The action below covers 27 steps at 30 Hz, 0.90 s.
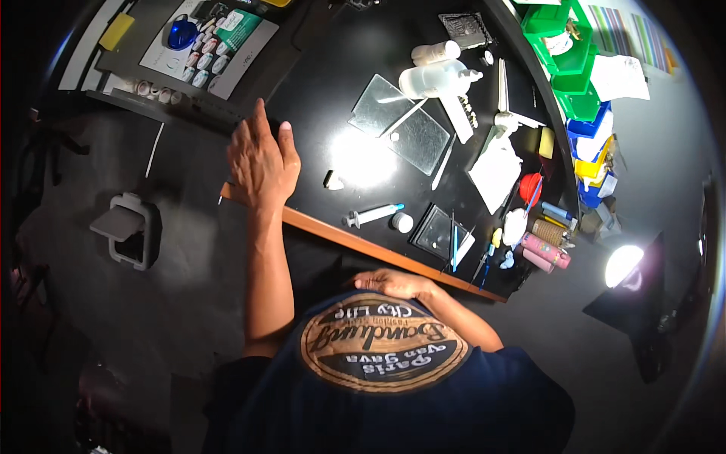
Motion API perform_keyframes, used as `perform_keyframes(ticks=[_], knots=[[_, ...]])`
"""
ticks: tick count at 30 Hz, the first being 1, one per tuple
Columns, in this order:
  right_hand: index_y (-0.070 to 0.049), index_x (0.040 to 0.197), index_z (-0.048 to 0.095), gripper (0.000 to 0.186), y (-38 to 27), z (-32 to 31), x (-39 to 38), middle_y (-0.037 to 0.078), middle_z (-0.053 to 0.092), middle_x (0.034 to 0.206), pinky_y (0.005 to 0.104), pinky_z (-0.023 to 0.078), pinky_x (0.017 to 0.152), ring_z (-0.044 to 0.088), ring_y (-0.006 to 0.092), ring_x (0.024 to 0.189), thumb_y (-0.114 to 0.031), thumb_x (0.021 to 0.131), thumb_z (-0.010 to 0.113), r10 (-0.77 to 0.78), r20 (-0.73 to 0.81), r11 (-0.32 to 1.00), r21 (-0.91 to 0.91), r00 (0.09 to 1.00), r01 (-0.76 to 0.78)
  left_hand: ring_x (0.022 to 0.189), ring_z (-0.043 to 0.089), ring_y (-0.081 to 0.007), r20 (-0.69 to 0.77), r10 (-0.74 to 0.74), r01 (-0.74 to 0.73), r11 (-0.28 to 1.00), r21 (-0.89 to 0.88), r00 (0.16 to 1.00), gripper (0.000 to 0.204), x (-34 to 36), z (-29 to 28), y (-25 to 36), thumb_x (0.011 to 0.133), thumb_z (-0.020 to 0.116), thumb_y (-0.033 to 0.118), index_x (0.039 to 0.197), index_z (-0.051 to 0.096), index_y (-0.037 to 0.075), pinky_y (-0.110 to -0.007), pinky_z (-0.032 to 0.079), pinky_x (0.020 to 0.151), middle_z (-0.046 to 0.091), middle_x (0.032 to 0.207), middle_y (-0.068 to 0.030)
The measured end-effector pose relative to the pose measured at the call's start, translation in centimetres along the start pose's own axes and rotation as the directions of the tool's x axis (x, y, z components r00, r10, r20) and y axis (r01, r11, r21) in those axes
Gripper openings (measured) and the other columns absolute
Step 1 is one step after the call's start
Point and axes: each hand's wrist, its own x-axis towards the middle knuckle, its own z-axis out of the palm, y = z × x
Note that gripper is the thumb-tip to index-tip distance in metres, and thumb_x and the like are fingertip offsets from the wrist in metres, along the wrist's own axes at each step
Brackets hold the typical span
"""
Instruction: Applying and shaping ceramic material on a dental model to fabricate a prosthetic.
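My left hand (265, 160) hovers around the left corner of the black table (318, 193), fingers stretched out and thumb apart, holding nothing. Against the front of my shirt rests my right hand (393, 284), its fingers loosely extended and partly hidden, with nothing visible in it. A small pale piece (333, 180) lies on the table to the right of my left hand, beside a bright patch of light. Nearer the front edge are a syringe (372, 216) with a blue tip and a small round white container (402, 222). A clear glass slab (423, 140) lies farther back.
White bottles (435, 79), a flat dark case (435, 229), a red cup (530, 188) and crumpled white paper (495, 174) occupy the table's right half. Green bins (571, 64) stand beyond it. At left are a printed sheet (234, 64) and a lidded bin (136, 231).
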Motion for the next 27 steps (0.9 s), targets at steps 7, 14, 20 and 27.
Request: perform_keyframes(ticks=[7, 14, 20, 27], knots=[[-0.003, 0.117, 0.063, 0.033, 15.6, -1.2, 8.9, 0.006, 0.068, 0.092, 0.0266, 0.055, 0.076, 0.065, 0.0118, 0.082, -0.032, 0.109, 0.049, 0.129, -0.278, 0.954, 0.297, 0.952, -0.042, 0.118, 0.06, -0.0407, -0.003, 0.029, -0.028, 0.989, 0.147, 1.0, 0.056, -1.3, 0.8, -0.9, 0.101, 0.057, 0.036, 0.149, 0.049, 0.009, -0.051, 0.046, 0.102, 0.062, 0.125, -0.0206], [0.001, 0.098, 0.061, 0.031, 26.7, -0.9, 19.7, 0.011, 0.066, 0.073, 0.0293, 0.05, 0.054, 0.064, 0.0178, 0.058, -0.026, 0.101, 0.046, 0.184, -0.492, 0.939, 0.343, 0.851, -0.005, 0.131, 0.054, -0.044, -0.11, 0.195, -0.173, 0.969, 0.178, 0.975, 0.059, -1.5, 2.1, -2.3, 0.102, 0.053, 0.04, 0.15, 0.049, 0.004, -0.051, 0.042, 0.11, 0.059, 0.14, -0.0257], [0.004, 0.109, 0.06, 0.025, 31.8, -0.6, 22.3, 0.012, 0.065, 0.073, 0.0306, 0.053, 0.053, 0.067, 0.0198, 0.059, -0.016, 0.104, 0.044, -0.222, -0.532, 0.881, 0.25, 0.817, 0.402, 0.133, 0.053, -0.0458, -0.077, 0.205, -0.188, 0.965, 0.184, 0.976, 0.068, -0.1, 3.0, -3.5, 0.1, 0.048, 0.048, 0.146, 0.051, -0.002, -0.051, 0.042, 0.112, 0.057, 0.142, -0.0293], [0.007, 0.12, 0.057, 0.024, 32.4, -2.3, 22.5, 0.014, 0.065, 0.073, 0.0313, 0.056, 0.058, 0.069, 0.0204, 0.061, -0.009, 0.104, 0.048, -0.425, -0.491, 0.825, 0.136, 0.76, 0.549, 0.132, 0.056, -0.0428, -0.046, 0.115, -0.106, 0.979, 0.175, 0.992, 0.066, 0.6, 2.6, -4.1, 0.098, 0.051, 0.048, 0.145, 0.052, 0.001, -0.052, 0.043, 0.11, 0.06, 0.14, -0.0272]])
